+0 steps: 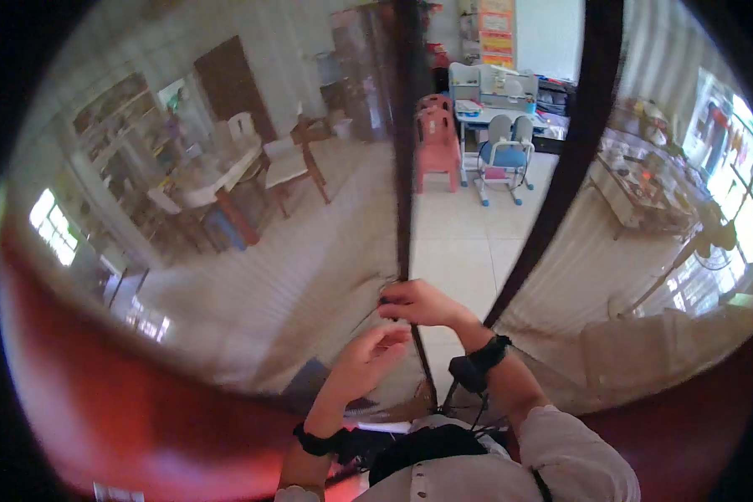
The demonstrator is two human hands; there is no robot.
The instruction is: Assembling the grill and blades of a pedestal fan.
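Note:
A sheer mesh door curtain hangs before me in two panels, the left panel (309, 243) and the right panel (560, 293), each with a dark edge strip. My right hand (418, 303) is closed on the left panel's dark edge, its fingers curled over a small dark bit there. Just below it, my left hand (368, 360) is raised beside the same edge, palm partly toward me and fingers stretched out. Whether its fingertips touch the mesh I cannot tell. Both wrists wear black bands, with a dark box on the right one.
Through the gap stand stacked pink plastic chairs (437, 146), a blue-and-white desk (485, 113) and a blue-seated chair (504, 155) on a tiled floor. Behind the left mesh are a wooden table (217, 184) and chairs; behind the right, a low cluttered table (644, 197) and a fan (711, 238).

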